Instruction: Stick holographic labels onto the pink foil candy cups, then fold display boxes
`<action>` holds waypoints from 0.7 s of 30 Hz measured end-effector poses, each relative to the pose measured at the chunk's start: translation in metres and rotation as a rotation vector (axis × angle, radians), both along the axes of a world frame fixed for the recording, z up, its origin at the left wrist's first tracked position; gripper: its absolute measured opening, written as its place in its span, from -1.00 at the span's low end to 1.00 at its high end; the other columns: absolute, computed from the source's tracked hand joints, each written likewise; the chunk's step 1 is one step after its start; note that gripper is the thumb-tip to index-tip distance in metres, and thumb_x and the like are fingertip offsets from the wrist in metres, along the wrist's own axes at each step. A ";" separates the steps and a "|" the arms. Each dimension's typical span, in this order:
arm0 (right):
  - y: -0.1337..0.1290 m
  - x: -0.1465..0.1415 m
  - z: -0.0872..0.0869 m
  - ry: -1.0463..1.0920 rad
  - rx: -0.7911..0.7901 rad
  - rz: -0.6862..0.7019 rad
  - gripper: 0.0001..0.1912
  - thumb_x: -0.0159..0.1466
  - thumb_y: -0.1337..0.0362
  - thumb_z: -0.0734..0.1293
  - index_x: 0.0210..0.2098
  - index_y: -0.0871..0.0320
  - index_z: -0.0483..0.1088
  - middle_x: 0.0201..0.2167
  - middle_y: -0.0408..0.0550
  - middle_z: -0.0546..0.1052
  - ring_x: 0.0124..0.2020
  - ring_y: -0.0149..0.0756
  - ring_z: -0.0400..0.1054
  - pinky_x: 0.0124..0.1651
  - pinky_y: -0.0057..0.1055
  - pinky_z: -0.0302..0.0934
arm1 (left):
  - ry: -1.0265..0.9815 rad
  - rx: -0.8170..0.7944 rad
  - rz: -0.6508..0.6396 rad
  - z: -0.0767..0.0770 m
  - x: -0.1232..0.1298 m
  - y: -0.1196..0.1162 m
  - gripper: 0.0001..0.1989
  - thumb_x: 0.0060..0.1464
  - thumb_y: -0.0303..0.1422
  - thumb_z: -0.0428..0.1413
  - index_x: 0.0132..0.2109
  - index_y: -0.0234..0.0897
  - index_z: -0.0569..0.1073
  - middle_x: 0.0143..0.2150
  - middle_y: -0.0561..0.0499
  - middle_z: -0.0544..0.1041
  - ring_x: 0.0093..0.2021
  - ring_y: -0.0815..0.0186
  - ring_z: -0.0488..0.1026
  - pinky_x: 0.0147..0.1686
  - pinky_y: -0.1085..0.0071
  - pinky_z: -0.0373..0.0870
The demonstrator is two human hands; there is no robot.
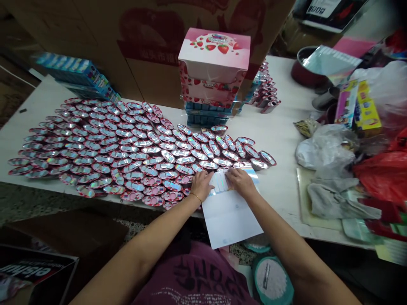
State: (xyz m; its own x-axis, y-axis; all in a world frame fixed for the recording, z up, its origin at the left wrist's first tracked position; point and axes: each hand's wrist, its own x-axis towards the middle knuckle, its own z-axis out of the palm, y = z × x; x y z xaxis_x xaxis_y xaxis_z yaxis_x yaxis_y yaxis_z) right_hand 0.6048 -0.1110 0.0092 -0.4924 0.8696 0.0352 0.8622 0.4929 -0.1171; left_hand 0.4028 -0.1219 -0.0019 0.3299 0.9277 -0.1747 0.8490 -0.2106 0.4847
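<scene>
A white sheet [233, 218] with a shiny holographic strip at its far end hangs partly over the table's front edge. On the strip's left side lies my left hand [202, 185], its thumb and fingers at the strip. My right hand [241, 181] is at the strip's right part, its fingers bent down onto it; whether they pinch a piece is hidden. Rows of small oval packs [127, 148] with silvery tops and red-pink rims stand close together to the left of and beyond my hands.
Strawberry-print boxes [214, 51] stand on blue ones beyond the packs. More blue boxes [73, 72] are at the far left. To the right lie plastic bags [324, 146], a grey cloth [340, 201] and a dark red pot [305, 70]. Teal-rimmed tubs [272, 279] stand below the table.
</scene>
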 end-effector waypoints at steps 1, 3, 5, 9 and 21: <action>-0.005 -0.002 0.008 0.071 0.007 -0.044 -0.78 0.22 0.37 0.17 -0.21 0.17 0.41 -0.20 0.06 0.43 -0.23 -0.23 0.22 -0.20 -0.33 0.11 | 0.001 0.004 0.005 0.000 0.001 0.000 -0.41 -0.11 -0.27 0.19 0.10 -0.11 0.24 -0.03 -0.03 0.30 -0.02 0.18 0.18 -0.07 0.27 0.14; -0.016 -0.011 0.032 0.293 0.002 -0.195 -0.83 0.22 0.33 0.18 -0.34 0.16 0.42 -0.30 0.01 0.44 -0.28 -0.28 0.24 -0.23 -0.36 0.12 | -0.003 0.006 0.013 0.002 0.002 0.001 -0.42 -0.12 -0.27 0.19 0.09 -0.10 0.26 -0.03 -0.03 0.31 -0.03 0.17 0.19 -0.08 0.27 0.14; -0.027 -0.024 0.063 0.580 -0.054 -0.390 -0.84 0.20 0.28 0.21 -0.44 0.15 0.39 -0.39 -0.06 0.42 -0.36 -0.34 0.25 -0.31 -0.41 0.13 | -0.022 -0.005 0.024 0.005 0.003 0.002 -0.43 -0.12 -0.27 0.19 0.08 -0.10 0.27 -0.03 -0.04 0.31 -0.03 0.16 0.20 -0.08 0.25 0.13; -0.042 -0.059 0.107 1.150 -0.334 -0.683 -0.83 0.12 0.18 0.29 -0.47 0.16 0.37 -0.53 -0.17 0.37 -0.50 -0.44 0.20 -0.45 -0.48 0.07 | -0.271 -0.029 0.121 0.021 -0.009 0.003 -0.63 -0.01 -0.26 0.09 -0.01 -0.16 0.37 -0.03 -0.05 0.36 0.01 0.16 0.20 0.00 0.20 0.08; -0.077 -0.194 0.080 1.723 -0.752 -1.081 -0.69 -0.15 0.14 0.46 -0.49 0.20 0.41 -0.67 -0.21 0.37 -0.64 -0.49 0.17 -0.59 -0.52 0.00 | -1.192 -0.760 0.740 0.061 -0.137 -0.056 -0.64 -0.32 -0.26 0.29 -0.31 -0.34 0.45 -0.46 0.06 0.47 -0.51 0.47 0.35 -0.48 0.52 0.24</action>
